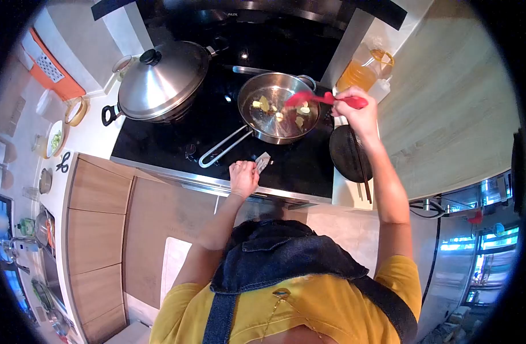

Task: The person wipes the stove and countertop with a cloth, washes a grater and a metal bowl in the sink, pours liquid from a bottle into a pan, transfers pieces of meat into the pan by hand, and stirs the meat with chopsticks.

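My right hand (356, 112) is wrapped round the handle of a red spatula (323, 98), whose blurred head is over the steel frying pan (279, 138). Several pale and brownish pieces, perhaps garlic and ginger (264, 104), lie in the pan. Its long looped handle points toward the front left. My left hand (244, 178) is closed at the cooktop's front edge, fingers curled. Right beside those fingers lies a small crumpled whitish piece, like paper or cloth (263, 162); whether they grip it is hidden.
A lidded wok (163, 80) stands on the black cooktop (217, 137) at left. Chopsticks (361, 166) lie across a dark round pan or lid (349, 152) at right, near an orange-yellow container (354, 76). Scissors (63, 163) and a plate of chopped greens (55, 139) are on the left counter.
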`<state>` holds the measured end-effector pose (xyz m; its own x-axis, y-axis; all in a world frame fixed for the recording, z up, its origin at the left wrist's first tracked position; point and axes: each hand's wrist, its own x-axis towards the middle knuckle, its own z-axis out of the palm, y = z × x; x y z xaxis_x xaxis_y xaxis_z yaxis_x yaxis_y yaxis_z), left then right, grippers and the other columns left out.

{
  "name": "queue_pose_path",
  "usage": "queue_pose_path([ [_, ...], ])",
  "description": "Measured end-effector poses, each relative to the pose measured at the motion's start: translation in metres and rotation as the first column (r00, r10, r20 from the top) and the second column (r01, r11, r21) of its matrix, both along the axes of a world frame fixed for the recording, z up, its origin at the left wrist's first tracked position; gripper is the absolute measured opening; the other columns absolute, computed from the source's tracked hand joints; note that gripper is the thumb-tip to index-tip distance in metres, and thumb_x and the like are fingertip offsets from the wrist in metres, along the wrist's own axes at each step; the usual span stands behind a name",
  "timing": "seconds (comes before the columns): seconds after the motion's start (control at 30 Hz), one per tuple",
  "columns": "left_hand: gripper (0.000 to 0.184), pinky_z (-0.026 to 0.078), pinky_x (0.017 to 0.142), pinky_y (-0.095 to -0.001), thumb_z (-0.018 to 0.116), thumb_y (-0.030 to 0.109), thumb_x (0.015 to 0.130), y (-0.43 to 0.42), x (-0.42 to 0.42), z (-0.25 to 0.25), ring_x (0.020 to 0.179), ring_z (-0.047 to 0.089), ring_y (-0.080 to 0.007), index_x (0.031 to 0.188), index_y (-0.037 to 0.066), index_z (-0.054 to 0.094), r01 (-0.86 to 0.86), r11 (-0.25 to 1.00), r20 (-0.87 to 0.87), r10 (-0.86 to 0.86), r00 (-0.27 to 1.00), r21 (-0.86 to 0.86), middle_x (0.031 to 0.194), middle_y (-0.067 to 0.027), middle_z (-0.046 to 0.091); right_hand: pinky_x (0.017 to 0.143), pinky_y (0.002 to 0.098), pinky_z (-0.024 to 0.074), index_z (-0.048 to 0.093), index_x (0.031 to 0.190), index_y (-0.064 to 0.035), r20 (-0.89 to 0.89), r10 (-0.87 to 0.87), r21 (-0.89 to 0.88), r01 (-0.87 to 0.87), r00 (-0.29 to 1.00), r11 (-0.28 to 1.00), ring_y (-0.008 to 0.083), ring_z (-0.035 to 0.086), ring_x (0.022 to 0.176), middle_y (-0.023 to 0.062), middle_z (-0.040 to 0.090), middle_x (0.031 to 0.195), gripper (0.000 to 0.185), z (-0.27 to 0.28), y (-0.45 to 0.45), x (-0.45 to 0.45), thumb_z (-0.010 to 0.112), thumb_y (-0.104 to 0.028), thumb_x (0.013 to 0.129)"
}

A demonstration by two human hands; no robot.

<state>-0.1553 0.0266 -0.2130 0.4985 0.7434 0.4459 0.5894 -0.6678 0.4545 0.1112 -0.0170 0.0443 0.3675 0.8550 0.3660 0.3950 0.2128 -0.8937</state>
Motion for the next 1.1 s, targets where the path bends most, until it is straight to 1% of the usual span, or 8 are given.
queue_pose_path([
  [0.1, 0.015, 0.034, 0.079, -0.0400, 0.060, 0.017, 0.068, 0.001, 0.001, 0.001, 0.085, 0.050, -0.0259, 0.080, 0.010, 0.054, -0.005, 1.000, -0.007, 0.005, 1.000, -0.002, 0.079, -0.0067, 0.055, 0.055, 0.0248, 0.0494, 0.062, 0.075, 0.0008, -0.071, 0.015, 0.189, -0.001, 0.997, 0.982, 0.0139, 0.060, 0.068, 0.0069, 0.060, 0.081, 0.009, -0.032, 0.021, 0.004, 0.065, 0.000, 0.066],
  [0.23, 0.017, 0.034, 0.078, -0.0397, 0.060, 0.018, 0.065, 0.000, 0.000, -0.002, 0.084, 0.049, -0.0256, 0.080, 0.011, 0.054, -0.005, 1.000, -0.001, 0.005, 1.000, 0.023, 0.079, -0.0062, 0.055, 0.060, 0.0279, 0.0467, 0.063, 0.071, -0.0011, 0.374, -0.105, 0.413, -0.064, 0.921, 0.908, 0.0182, 0.059, 0.063, 0.0082, 0.061, 0.072, 0.008, -0.038, 0.030, 0.003, 0.067, -0.004, 0.065],
  [0.3, 0.017, 0.034, 0.078, -0.0398, 0.060, 0.018, 0.066, 0.002, 0.000, -0.004, 0.084, 0.049, -0.0255, 0.080, 0.011, 0.054, -0.008, 1.000, 0.000, 0.008, 1.000, 0.026, 0.080, -0.0062, 0.055, 0.057, 0.0259, 0.0454, 0.062, 0.068, -0.0012, 0.488, -0.172, 0.304, 0.018, 0.856, 0.952, 0.0171, 0.058, 0.060, 0.0080, 0.060, 0.066, 0.009, -0.026, 0.012, -0.007, 0.068, -0.006, 0.065],
  [0.5, 0.017, 0.034, 0.079, -0.0403, 0.060, 0.018, 0.066, 0.000, 0.002, -0.004, 0.086, 0.049, -0.0255, 0.080, 0.011, 0.054, -0.017, 1.000, -0.006, 0.017, 1.000, -0.003, 0.080, -0.0065, 0.055, 0.051, 0.0247, 0.0452, 0.059, 0.067, 0.0003, 0.242, -0.092, 0.065, 0.079, 0.966, 0.995, 0.0118, 0.057, 0.056, 0.0079, 0.060, 0.065, 0.011, 0.014, -0.032, -0.034, 0.066, -0.007, 0.070],
  [0.57, 0.017, 0.034, 0.080, -0.0406, 0.059, 0.018, 0.066, 0.000, 0.002, -0.004, 0.086, 0.049, -0.0258, 0.081, 0.011, 0.054, -0.018, 1.000, -0.003, 0.018, 1.000, 0.011, 0.080, -0.0068, 0.054, 0.046, 0.0238, 0.0467, 0.058, 0.071, 0.0010, -0.206, -0.105, -0.073, 0.092, 0.973, 0.993, 0.0134, 0.058, 0.053, 0.0088, 0.059, 0.063, 0.009, 0.035, -0.035, -0.039, 0.064, -0.006, 0.072],
  [0.87, 0.018, 0.034, 0.078, -0.0398, 0.060, 0.019, 0.065, 0.001, 0.002, -0.005, 0.084, 0.049, -0.0265, 0.079, 0.011, 0.052, -0.014, 0.999, -0.001, 0.014, 1.000, 0.044, 0.080, -0.0072, 0.054, 0.047, 0.0214, 0.0475, 0.058, 0.071, 0.0002, 0.059, 0.205, -0.353, -0.172, 0.977, 0.920, 0.0110, 0.057, 0.048, 0.0056, 0.058, 0.058, 0.007, 0.058, -0.017, -0.026, 0.061, -0.005, 0.070],
  [0.97, 0.018, 0.034, 0.078, -0.0397, 0.061, 0.018, 0.065, 0.001, 0.002, -0.006, 0.083, 0.049, -0.0266, 0.080, 0.011, 0.052, -0.011, 0.999, 0.022, 0.010, 1.000, 0.050, 0.080, -0.0072, 0.054, 0.048, 0.0228, 0.0488, 0.057, 0.071, 0.0034, 0.207, 0.202, 0.003, -0.207, 0.957, 0.978, 0.0125, 0.059, 0.055, 0.0069, 0.055, 0.068, 0.005, 0.012, 0.001, -0.024, 0.061, 0.001, 0.069],
  [1.1, 0.019, 0.034, 0.078, -0.0395, 0.061, 0.018, 0.064, 0.002, 0.003, -0.004, 0.083, 0.049, -0.0267, 0.080, 0.012, 0.053, -0.026, 0.998, 0.022, 0.024, 0.999, 0.053, 0.079, -0.0073, 0.054, 0.059, 0.0264, 0.0422, 0.058, 0.066, 0.0002, 0.157, 0.050, 0.182, -0.079, 0.986, 0.980, 0.0152, 0.053, 0.063, 0.0066, 0.055, 0.067, 0.009, -0.003, 0.008, -0.021, 0.065, -0.002, 0.059],
])
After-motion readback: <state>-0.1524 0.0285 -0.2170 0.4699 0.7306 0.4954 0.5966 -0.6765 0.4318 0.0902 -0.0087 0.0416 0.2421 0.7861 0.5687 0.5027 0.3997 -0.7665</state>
